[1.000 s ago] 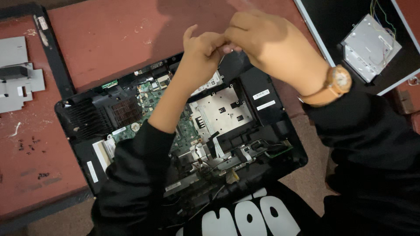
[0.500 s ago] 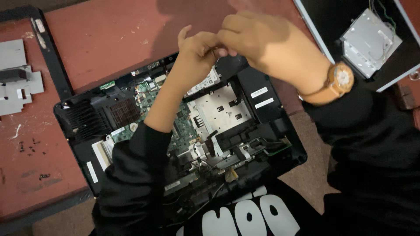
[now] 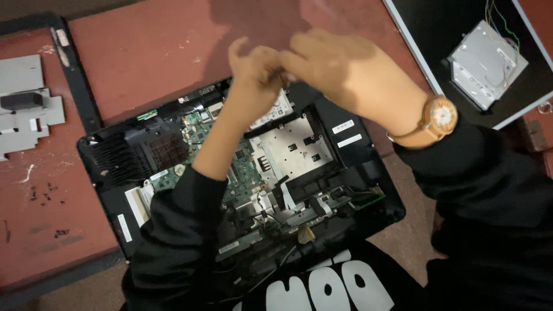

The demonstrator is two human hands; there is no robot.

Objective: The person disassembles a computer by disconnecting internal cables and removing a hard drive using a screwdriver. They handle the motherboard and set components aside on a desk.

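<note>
An opened black laptop base (image 3: pixel 345 173) lies in front of me, with its green circuit board (image 3: pixel 242 167), silver metal shield (image 3: pixel 294 150) and black fan grille (image 3: pixel 144 152) exposed. Both hands hover over its far edge with their fingertips meeting. My left hand (image 3: pixel 256 69) has its fingers curled and the thumb raised. My right hand (image 3: pixel 345 72), with a tan wristwatch (image 3: pixel 438 115) on its wrist, pinches against the left fingers. Motion blur hides whatever may be between the fingertips. Black sleeves cover both arms.
A black screen bezel (image 3: pixel 69 75) and a grey metal plate (image 3: pixel 23 103) lie at the left on the red-brown surface, with several small screws (image 3: pixel 46 193) near them. At the top right sits a screen panel (image 3: pixel 426 34) bearing a silver drive (image 3: pixel 487 63) with coloured wires.
The hands stay joined above the laptop's far edge. Their fingers have shifted slightly, and the left thumb now points up.
</note>
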